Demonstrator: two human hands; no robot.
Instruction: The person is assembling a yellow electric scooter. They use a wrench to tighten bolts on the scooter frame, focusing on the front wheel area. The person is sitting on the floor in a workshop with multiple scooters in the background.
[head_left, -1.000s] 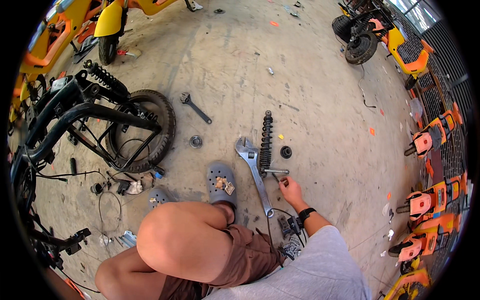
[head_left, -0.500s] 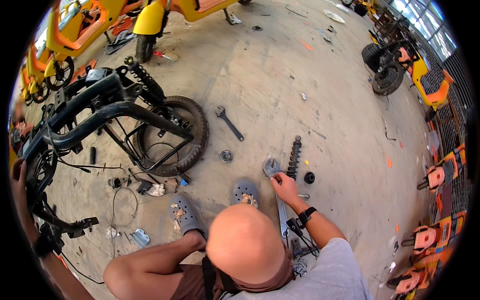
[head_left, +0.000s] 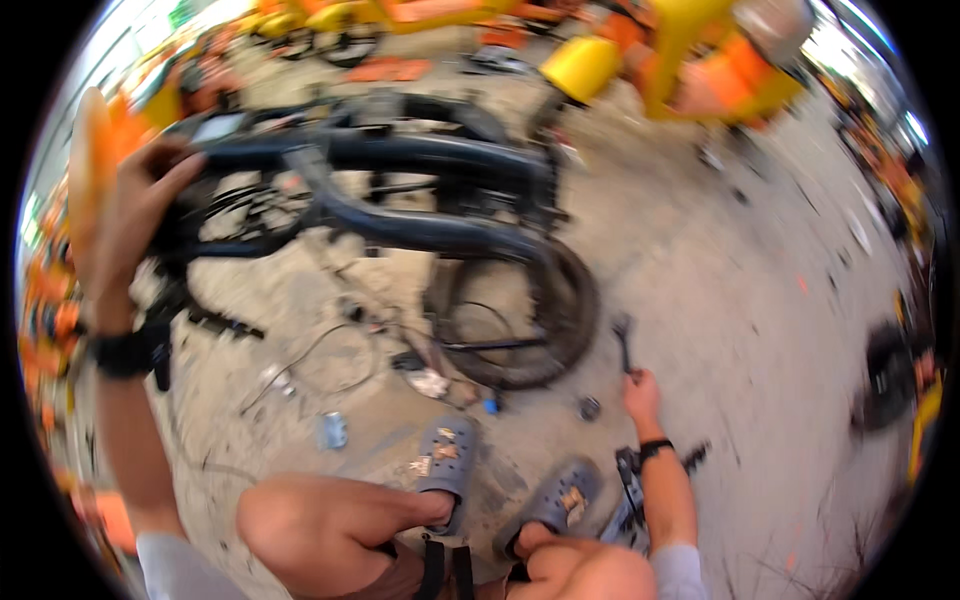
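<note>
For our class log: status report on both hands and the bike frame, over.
Left hand grips black frame. Right hand on floor wrench. Loose wires, wheel between.

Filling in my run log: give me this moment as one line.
left hand: gripping black frame | right hand: on wrench on floor | wheel beside it

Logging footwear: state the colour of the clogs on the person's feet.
Grey-blue clogs, small charms on top; the head view shows them best.
</note>
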